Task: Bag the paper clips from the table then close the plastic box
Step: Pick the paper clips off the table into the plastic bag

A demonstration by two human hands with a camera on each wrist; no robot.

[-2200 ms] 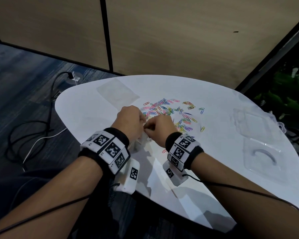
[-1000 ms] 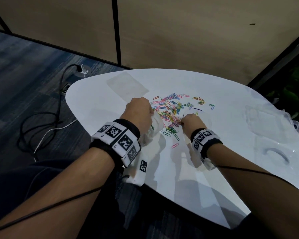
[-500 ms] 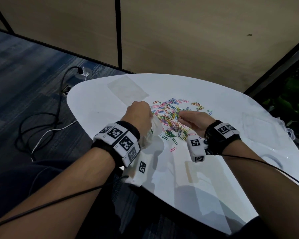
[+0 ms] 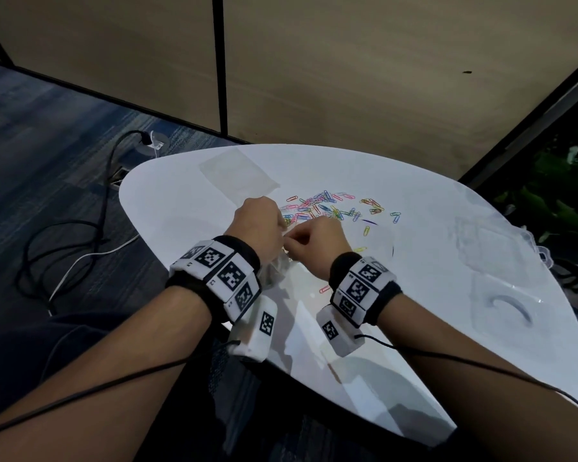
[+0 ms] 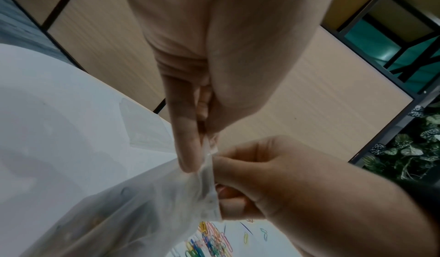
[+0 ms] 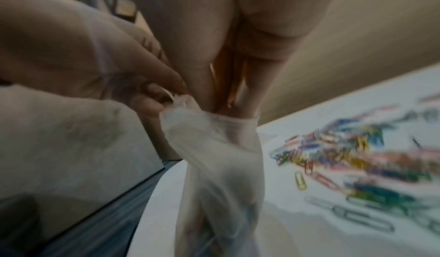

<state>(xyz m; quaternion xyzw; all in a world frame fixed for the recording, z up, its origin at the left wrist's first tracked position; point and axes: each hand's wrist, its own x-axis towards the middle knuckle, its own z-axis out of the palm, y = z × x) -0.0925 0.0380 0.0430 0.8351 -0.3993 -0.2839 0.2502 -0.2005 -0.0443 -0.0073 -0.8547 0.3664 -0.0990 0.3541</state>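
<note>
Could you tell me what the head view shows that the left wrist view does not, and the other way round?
Only the head view shows the open clear plastic box at the table's right side, a flat clear bag at its far edge, and a lone pink clip near the right wrist. Only the left wrist view shows the left hand pinching the rim of the plastic bag and the right hand at its mouth. Both show the white table and the coloured paper clips.

A: Both hands meet at the table's point(image 4: 181, 208) near edge, left hand point(image 4: 257, 228) and right hand point(image 4: 317, 243) touching.

B: Coloured paper clips point(image 4: 327, 208) lie scattered just beyond them.
</note>
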